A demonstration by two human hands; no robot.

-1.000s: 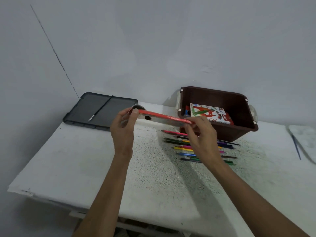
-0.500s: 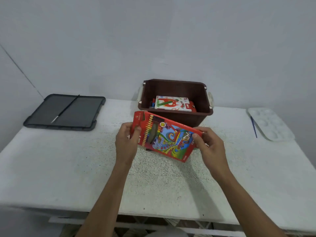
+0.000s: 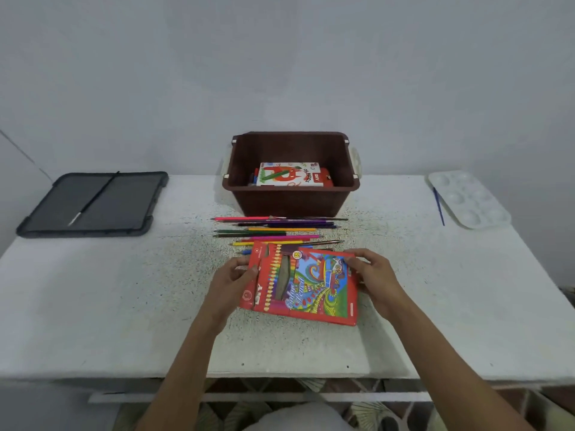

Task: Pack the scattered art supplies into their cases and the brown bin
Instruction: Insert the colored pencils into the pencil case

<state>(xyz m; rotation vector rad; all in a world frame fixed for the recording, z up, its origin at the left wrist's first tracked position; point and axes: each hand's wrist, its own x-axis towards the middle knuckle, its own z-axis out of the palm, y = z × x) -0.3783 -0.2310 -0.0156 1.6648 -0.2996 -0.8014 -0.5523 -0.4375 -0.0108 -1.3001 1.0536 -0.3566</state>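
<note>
Now both hands are clamped on the flat red cardboard colour-pencil box [image 3: 305,287] over the white speckled table [image 3: 124,306]: my left grip [image 3: 231,281] pinches its left end, my right grip [image 3: 376,281] its far right corner. The loose colour pencils [image 3: 273,230] lie just beyond it, long axes left-to-right, before the brown plastic bin [image 3: 292,200], about equally near both grips.

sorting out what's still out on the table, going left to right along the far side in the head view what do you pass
dark grey tray → brown bin → blue paintbrush → white palette
</note>
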